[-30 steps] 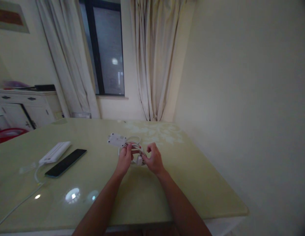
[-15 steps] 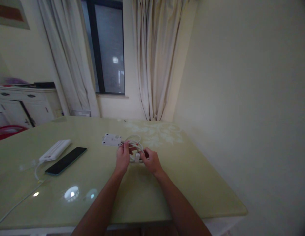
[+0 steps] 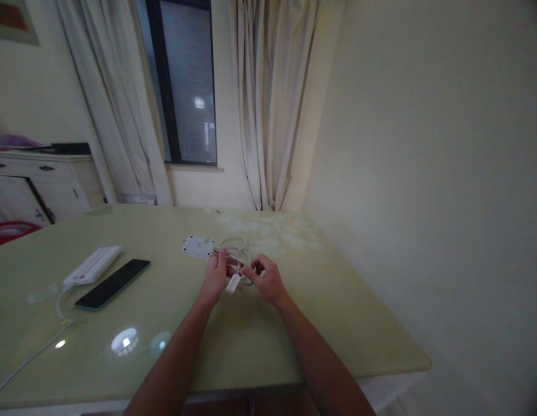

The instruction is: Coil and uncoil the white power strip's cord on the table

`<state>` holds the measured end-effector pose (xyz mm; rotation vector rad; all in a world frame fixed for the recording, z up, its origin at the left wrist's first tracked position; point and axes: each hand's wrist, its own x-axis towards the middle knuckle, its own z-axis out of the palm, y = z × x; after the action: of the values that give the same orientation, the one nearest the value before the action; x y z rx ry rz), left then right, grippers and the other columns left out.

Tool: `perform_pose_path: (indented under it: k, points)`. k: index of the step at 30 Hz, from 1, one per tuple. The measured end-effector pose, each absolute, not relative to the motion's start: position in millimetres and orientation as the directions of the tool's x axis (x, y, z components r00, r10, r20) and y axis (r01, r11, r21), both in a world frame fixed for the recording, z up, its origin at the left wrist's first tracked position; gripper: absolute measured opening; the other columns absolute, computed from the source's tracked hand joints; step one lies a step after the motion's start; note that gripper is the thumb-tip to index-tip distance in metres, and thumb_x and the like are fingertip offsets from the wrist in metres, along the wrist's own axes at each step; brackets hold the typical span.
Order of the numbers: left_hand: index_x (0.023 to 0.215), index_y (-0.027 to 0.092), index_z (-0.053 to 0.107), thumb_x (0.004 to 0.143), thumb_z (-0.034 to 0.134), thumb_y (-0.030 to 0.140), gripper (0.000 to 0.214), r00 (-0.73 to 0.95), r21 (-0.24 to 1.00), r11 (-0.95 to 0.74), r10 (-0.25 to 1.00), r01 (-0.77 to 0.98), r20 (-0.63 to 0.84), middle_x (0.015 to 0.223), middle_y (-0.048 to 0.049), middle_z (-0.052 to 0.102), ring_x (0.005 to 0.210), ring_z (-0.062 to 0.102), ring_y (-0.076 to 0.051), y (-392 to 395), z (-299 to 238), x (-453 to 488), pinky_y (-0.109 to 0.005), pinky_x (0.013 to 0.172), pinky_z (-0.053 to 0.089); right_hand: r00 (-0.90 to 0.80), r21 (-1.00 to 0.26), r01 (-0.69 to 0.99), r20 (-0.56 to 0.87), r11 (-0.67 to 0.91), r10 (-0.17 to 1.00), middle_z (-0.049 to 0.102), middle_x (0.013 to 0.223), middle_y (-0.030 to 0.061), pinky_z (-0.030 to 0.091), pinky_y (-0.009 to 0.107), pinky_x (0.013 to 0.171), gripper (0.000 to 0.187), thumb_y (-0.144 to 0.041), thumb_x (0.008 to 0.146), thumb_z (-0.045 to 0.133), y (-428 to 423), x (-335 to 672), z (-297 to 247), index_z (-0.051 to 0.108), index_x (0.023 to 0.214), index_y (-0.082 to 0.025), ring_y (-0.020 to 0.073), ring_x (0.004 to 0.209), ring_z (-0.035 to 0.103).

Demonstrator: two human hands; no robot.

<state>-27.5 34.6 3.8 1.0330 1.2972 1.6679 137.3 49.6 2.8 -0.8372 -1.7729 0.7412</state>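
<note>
A coiled white cable lies on the pale green table, joined to a small white power strip at its far left. My left hand is closed on the coil's left side. My right hand pinches the coil's right side with thumb and fingers. A white plug hangs between the two hands, just above the tabletop.
A white power bank with a thin cable and a dark phone lie at the table's left. A plain wall runs along the right edge. Curtains and a dark window stand behind the table; a white cabinet is at far left.
Both hands have kept hold of the coil and shifted slightly up and away. The plug has dropped lower and tilted between them. The view has drifted a little.
</note>
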Motion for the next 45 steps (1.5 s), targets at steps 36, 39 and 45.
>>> perform_pose_path:
  k: [36,39,45]
  points:
    - [0.088,0.014,0.067,0.076,0.074,0.060,0.047,-0.405,0.848,-0.410,0.876,-0.336,0.263,0.093,-0.0101,0.074,0.089,0.070,-0.021,38.6,6.9,-12.7,-0.035,0.086,0.057,-0.476,-0.598,0.518,0.392,0.612,0.787,0.063,0.055,-0.0022,0.031,0.023,0.055,0.035,-0.040,0.090,0.061,71.3,175.6,31.3,0.072,0.063,-0.020,0.0121,0.053,0.053]
    - [0.091,0.017,0.062,0.078,0.074,0.057,0.044,-0.456,0.809,-0.446,0.853,-0.383,0.255,0.091,-0.0067,0.072,0.090,0.071,-0.020,37.6,13.7,-14.1,-0.036,0.086,0.058,-0.585,-0.527,0.527,0.343,0.666,0.735,0.067,0.058,-0.0017,0.031,0.023,0.055,0.034,-0.038,0.092,0.059,77.9,192.6,50.7,0.074,0.066,-0.021,0.0127,0.054,0.056]
    - [0.085,0.021,0.053,0.081,0.071,0.053,0.037,-0.695,0.690,-0.618,0.681,-0.377,0.230,0.075,0.0050,0.059,0.068,0.061,-0.010,39.6,34.7,-45.2,-0.038,0.080,0.061,-0.622,-0.314,0.703,0.164,0.638,0.766,0.071,0.069,0.0018,0.034,0.023,0.061,0.029,-0.035,0.095,0.057,95.1,255.7,67.4,0.075,0.077,-0.020,0.0152,0.065,0.061]
